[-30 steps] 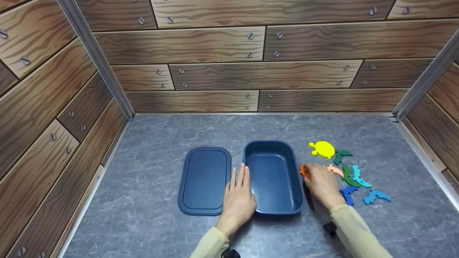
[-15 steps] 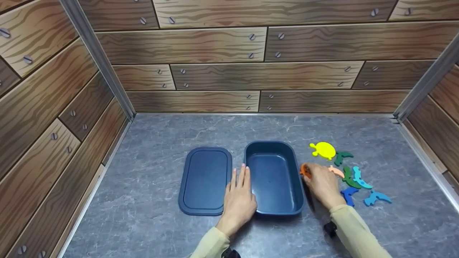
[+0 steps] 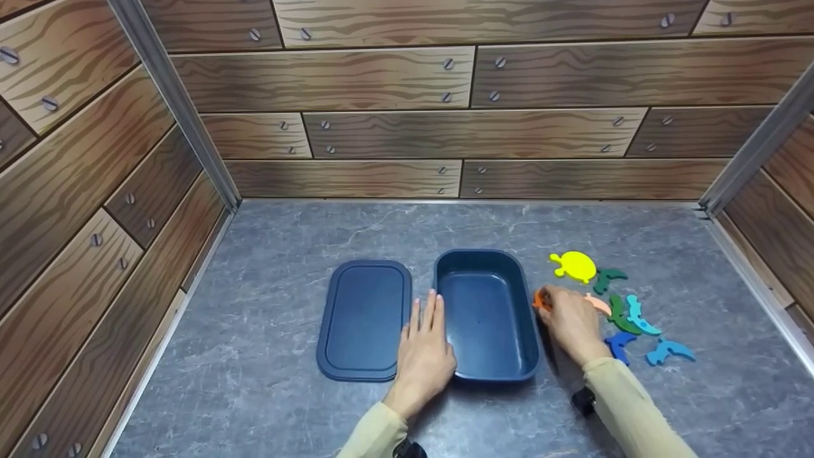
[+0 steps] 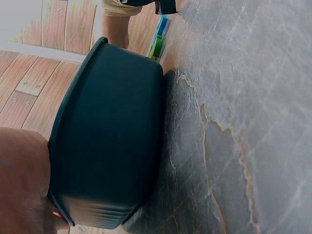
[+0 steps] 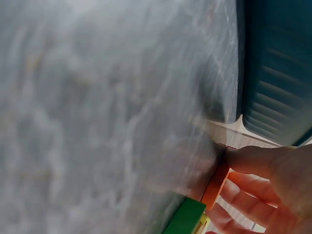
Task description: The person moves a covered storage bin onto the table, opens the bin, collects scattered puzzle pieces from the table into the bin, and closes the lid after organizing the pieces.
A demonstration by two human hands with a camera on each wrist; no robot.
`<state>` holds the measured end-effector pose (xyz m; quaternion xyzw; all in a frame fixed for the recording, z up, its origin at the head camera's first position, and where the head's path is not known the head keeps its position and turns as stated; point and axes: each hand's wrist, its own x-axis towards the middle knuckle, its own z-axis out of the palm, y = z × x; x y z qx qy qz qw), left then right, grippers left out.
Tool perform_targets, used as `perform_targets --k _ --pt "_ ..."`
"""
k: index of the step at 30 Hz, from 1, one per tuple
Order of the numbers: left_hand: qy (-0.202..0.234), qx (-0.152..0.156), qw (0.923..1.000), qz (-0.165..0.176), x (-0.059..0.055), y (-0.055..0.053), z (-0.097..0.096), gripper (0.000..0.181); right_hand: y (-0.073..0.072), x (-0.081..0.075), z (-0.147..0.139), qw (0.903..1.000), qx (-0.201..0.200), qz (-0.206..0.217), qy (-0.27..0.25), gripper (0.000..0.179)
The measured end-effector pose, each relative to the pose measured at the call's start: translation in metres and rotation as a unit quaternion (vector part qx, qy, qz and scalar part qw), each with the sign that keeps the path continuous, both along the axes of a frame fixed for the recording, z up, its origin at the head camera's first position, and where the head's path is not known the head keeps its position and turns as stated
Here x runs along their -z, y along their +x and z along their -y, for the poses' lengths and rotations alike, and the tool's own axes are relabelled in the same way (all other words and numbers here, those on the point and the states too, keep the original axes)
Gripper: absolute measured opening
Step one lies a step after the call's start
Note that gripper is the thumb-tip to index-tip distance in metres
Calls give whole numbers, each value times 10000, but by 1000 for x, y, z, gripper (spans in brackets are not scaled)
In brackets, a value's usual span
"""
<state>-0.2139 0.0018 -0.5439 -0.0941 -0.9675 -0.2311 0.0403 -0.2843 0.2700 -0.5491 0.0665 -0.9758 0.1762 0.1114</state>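
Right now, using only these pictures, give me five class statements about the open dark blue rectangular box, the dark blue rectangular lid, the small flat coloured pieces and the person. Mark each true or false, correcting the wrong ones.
1. The dark blue rectangular lid lies left of the open dark blue rectangular box. True.
2. The right hand grips the box's rim. False: the right hand holds a small flat orange piece.
3. The left hand touches the box. True.
4. The flat yellow turtle-shaped piece is inside the box. False: it lies on the grey marbled table.
5. Both sleeves are red. False: they are pale yellow.
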Motion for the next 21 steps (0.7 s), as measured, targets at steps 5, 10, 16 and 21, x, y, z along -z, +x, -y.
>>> perform_targets --k 5,10,16,21 --pt "6 -14 10000 15 0 -1 0 71 -1 0 0 9998 -14 129 -130 20" --pt "63 -30 10000 28 1 -1 0 71 0 1 -1 9997 2 192 -165 22" --pt "63 -11 10000 -14 1 0 1 71 3 3 -3 9997 -41 6 -247 21" --pt "72 -14 10000 39 1 0 0 71 0 3 -1 9997 62 26 -239 16"
